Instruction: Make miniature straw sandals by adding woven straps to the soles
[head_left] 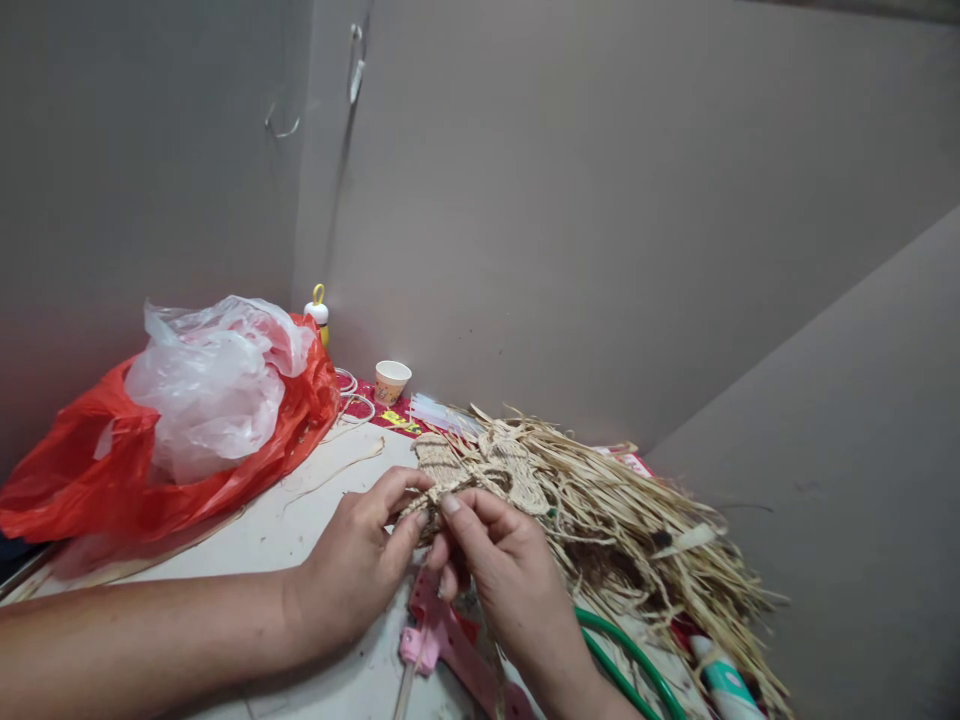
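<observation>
Between my two hands is a braided straw strip [448, 482]. My left hand [358, 560] pinches it from the left, thumb and forefinger closed. From the other side my right hand [504, 565] grips the same strip, its thumb pressed on top and some fingers curled beneath. Just beyond the fingers lie flat coiled straw pieces [527, 470]. Below the hands a pink glue gun [448, 628] rests on the table, with a pale stick [405, 692] at its back end. Green looped handles [634, 655] sit right of my right wrist, partly hidden.
A large heap of dry straw [667, 530] covers the table's right side. A red plastic bag [67, 450] with a white plastic bag [214, 390] fills the left. At the back stand a paper cup [391, 384] and a yellow-white bottle [317, 314]. Grey walls [570, 200] close in behind.
</observation>
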